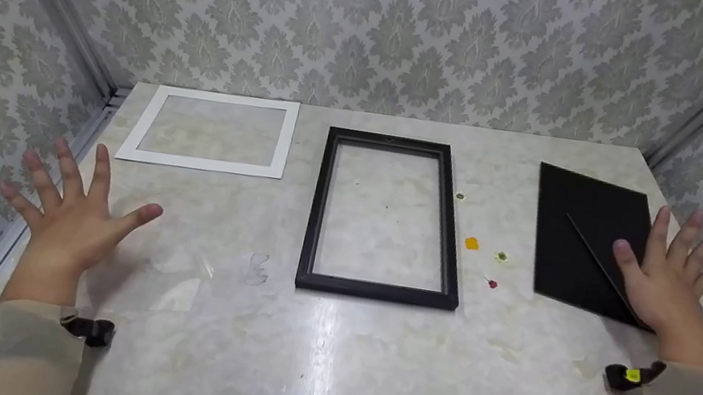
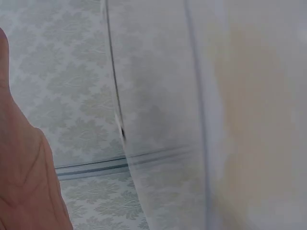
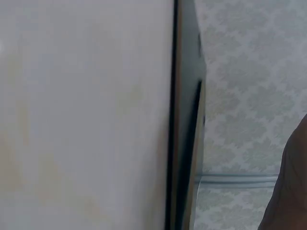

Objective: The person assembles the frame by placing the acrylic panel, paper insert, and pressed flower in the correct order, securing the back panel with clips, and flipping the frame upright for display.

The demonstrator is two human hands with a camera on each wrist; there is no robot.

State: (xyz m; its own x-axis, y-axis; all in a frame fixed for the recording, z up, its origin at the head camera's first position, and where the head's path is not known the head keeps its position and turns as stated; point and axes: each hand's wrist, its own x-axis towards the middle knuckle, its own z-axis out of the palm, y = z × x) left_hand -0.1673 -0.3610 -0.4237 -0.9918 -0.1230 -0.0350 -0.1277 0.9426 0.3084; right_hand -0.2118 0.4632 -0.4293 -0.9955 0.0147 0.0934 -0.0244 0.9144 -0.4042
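Observation:
My left hand [image 1: 72, 225] is held with fingers spread at the left, palm down and holding nothing; its palm edge [image 2: 26, 177] shows in the left wrist view. My right hand [image 1: 671, 294], also spread and holding nothing, overlaps the right side of a black backing board [image 1: 565, 257] in the head view; whether it touches cannot be told. A black rectangular frame [image 1: 377, 290] lies in the middle. A white mat [image 1: 203, 163] with a rectangular opening lies at the back left. Right of the frame are small dried flowers: an orange one [image 1: 471, 243], a red one [image 1: 492, 284] and pale ones [image 1: 501, 256].
A small transparent piece [image 1: 258, 269] lies left of the frame's lower corner. The marbled table [image 1: 367, 374] meets patterned walls [image 1: 403, 38] at the back and both sides. In the right wrist view, the board's edge [image 3: 176, 115] is seen nearly side-on.

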